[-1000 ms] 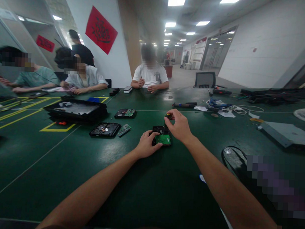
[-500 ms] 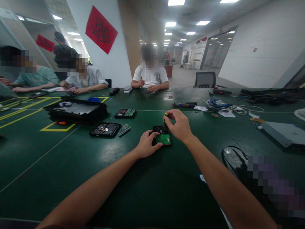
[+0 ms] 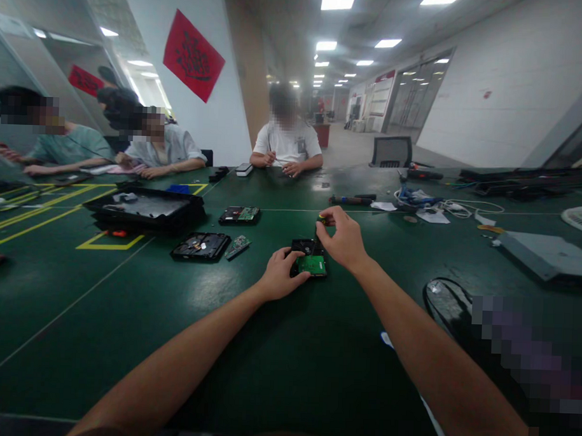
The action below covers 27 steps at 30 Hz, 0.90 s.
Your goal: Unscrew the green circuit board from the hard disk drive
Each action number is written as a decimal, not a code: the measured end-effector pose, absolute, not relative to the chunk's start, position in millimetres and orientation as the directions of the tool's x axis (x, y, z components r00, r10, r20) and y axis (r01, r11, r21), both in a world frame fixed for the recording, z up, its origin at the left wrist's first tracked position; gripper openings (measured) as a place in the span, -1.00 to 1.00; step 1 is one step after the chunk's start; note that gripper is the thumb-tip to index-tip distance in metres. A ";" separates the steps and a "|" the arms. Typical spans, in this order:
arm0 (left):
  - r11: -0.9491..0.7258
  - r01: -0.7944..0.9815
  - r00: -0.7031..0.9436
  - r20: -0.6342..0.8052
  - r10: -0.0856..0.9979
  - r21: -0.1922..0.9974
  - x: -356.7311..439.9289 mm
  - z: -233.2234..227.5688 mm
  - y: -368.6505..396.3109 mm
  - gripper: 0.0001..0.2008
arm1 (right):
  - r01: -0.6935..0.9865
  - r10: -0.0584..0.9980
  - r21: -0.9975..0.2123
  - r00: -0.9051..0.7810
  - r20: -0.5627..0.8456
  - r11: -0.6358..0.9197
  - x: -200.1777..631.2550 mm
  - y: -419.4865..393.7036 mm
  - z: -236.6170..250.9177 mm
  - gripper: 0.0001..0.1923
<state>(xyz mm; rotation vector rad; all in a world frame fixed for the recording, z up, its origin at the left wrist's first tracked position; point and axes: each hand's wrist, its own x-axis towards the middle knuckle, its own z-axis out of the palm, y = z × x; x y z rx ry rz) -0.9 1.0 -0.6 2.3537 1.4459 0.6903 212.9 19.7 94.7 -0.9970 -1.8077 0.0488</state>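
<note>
A hard drive (image 3: 301, 246) with a green circuit board (image 3: 312, 264) on its near half lies on the green table in front of me. My left hand (image 3: 284, 275) is closed around its left side, thumb at the near edge and fingers over the far part. Above it, my right hand (image 3: 338, 237) pinches the handle of a screwdriver (image 3: 321, 219), held nearly upright. The dark shaft points down at the drive; I cannot tell whether the tip sits in a screw. Left of my hands lie an opened hard drive (image 3: 201, 246) and a loose circuit board (image 3: 237, 246).
Another hard drive (image 3: 240, 215) lies farther back, near a black tray (image 3: 143, 209). To the right are a grey metal box (image 3: 547, 255), cables (image 3: 418, 198) and a black-handled tool (image 3: 351, 200). A person (image 3: 287, 141) sits opposite; others sit at left.
My right fingers have turned the screwdriver handle slightly, and now cover more of its yellow part. My left hand and the hard drive stay in place.
</note>
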 end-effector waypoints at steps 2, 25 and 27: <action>-0.454 0.753 0.382 0.246 0.891 0.477 -1.2 -0.9 1.4 -0.36 | 0.605 0.655 -0.461 -0.136 0.743 0.649 212.8 19.3 95.1 -0.87; -0.458 0.745 0.380 0.255 0.889 0.485 -0.3 2.3 -1.2 -0.38 | 0.611 0.652 -0.449 -0.149 0.743 0.652 212.1 21.0 92.8 -0.81; -0.455 0.748 0.376 0.257 0.890 0.483 -0.2 1.8 -1.0 -0.38 | 0.603 0.662 -0.465 -0.145 0.736 0.649 212.6 21.5 92.5 -0.80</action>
